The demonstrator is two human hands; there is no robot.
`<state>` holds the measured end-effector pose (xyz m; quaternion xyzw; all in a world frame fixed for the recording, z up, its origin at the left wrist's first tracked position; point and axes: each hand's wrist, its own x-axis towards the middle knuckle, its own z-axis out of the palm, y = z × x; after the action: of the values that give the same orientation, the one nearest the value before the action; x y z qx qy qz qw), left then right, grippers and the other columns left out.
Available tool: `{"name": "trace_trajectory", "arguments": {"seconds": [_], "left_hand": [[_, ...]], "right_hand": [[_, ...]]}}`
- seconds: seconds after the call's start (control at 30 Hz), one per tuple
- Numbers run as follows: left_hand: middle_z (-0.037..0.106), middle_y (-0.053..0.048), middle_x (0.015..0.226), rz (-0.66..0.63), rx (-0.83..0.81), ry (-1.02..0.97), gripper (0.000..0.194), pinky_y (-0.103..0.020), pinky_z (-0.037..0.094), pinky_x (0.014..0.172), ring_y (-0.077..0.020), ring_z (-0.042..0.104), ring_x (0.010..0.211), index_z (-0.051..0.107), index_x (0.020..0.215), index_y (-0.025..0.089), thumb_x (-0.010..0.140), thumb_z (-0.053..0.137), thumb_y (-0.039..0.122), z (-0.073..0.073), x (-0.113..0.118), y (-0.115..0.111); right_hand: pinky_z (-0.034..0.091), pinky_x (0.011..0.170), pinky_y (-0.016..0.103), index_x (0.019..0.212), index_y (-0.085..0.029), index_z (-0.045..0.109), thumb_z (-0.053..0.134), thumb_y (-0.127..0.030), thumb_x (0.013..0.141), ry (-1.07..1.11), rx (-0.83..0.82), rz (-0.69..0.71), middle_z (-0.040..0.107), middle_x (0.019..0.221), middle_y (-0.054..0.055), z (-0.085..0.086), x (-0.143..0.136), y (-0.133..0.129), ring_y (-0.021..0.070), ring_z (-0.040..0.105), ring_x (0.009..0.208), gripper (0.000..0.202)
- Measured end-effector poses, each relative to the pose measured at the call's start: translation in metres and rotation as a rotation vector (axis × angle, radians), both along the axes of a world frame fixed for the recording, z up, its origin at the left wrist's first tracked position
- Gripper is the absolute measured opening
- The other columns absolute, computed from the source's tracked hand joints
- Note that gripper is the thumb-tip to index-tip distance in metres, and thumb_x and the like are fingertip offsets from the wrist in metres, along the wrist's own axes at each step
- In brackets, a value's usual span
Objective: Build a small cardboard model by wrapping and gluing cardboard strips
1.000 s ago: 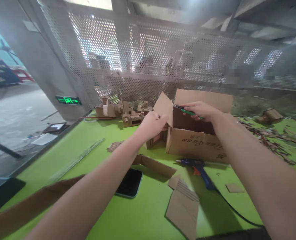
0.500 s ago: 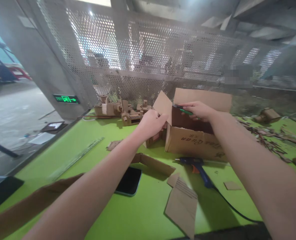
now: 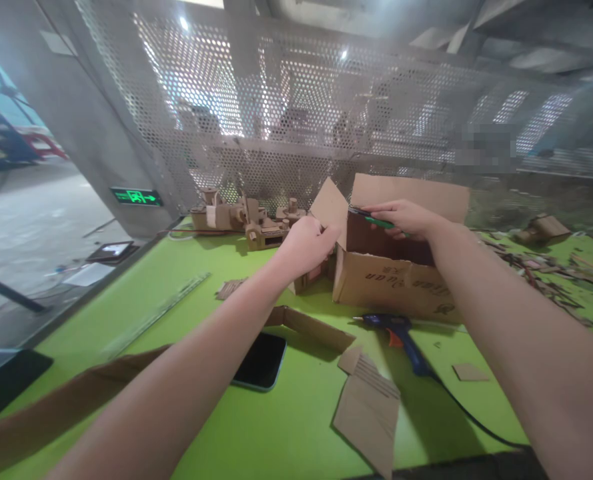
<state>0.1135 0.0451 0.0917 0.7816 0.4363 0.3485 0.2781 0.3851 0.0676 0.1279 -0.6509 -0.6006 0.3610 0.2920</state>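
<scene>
A cardboard box [image 3: 391, 283] with printed lettering stands on the green table, its top flaps raised. My left hand [image 3: 309, 247] is closed at its left corner, fingers pinching the side flap [image 3: 331, 207]. The fingertips are partly hidden. Over the box opening, my right hand [image 3: 406, 219] grips a slim green and black hand tool [image 3: 379, 221]. The tool's dark end lies close to the flap's right edge; whether it is a knife or scissors I cannot tell. The back flap [image 3: 411, 193] rises behind this hand.
A blue glue gun [image 3: 399, 333] with its cable lies before the box. Nearby are cut cardboard [image 3: 369, 410], a bent strip [image 3: 316, 330] and a phone [image 3: 261, 360]. A clear ruler [image 3: 161, 313] lies left, cardboard models [image 3: 266, 230] stand behind, and scraps [image 3: 541, 270] cover the right.
The whole view has shifted slightly, so everything sits a little further right. Both hands keep nearly the same places at the box, with the same grips.
</scene>
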Motion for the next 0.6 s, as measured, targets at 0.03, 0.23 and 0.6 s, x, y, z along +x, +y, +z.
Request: {"name": "trace_trajectory", "arguments": {"seconds": [0.03, 0.23, 0.6], "left_hand": [[0.055, -0.003, 0.048, 0.002, 0.004, 0.004, 0.044, -0.028, 0.034, 0.051, -0.014, 0.045, 0.046, 0.055, 0.048, 0.02, 0.089, 0.048, 0.034, 0.0, 0.0001, 0.0002], [0.049, -0.001, 0.046, 0.0, -0.002, -0.01, 0.043, -0.029, 0.033, 0.051, -0.0138, 0.044, 0.046, 0.049, 0.047, 0.021, 0.088, 0.048, 0.036, 0.0009, -0.0001, -0.0009], [0.03, 0.003, 0.048, 0.033, 0.034, -0.015, 0.047, -0.03, 0.028, 0.054, -0.013, 0.032, 0.051, 0.029, 0.049, 0.024, 0.091, 0.05, 0.033, 0.0023, 0.0014, -0.0067]], "right_hand": [[0.028, 0.041, 0.02, 0.141, -0.029, 0.073, 0.061, -0.026, 0.105, 0.027, -0.014, 0.017, 0.071, 0.1, 0.008, -0.0004, -0.0003, -0.0005, 0.0047, 0.037, 0.048, 0.037], [0.026, 0.039, 0.02, 0.139, -0.03, 0.073, 0.063, -0.028, 0.105, 0.071, -0.035, 0.036, 0.07, 0.1, 0.007, -0.0023, -0.0022, -0.0049, 0.0042, 0.036, 0.047, 0.036], [0.031, 0.04, 0.022, 0.133, -0.032, 0.078, 0.069, -0.032, 0.101, -0.041, -0.021, 0.065, 0.07, 0.1, 0.008, 0.0059, 0.001, -0.0053, 0.0044, 0.039, 0.048, 0.033]]}}
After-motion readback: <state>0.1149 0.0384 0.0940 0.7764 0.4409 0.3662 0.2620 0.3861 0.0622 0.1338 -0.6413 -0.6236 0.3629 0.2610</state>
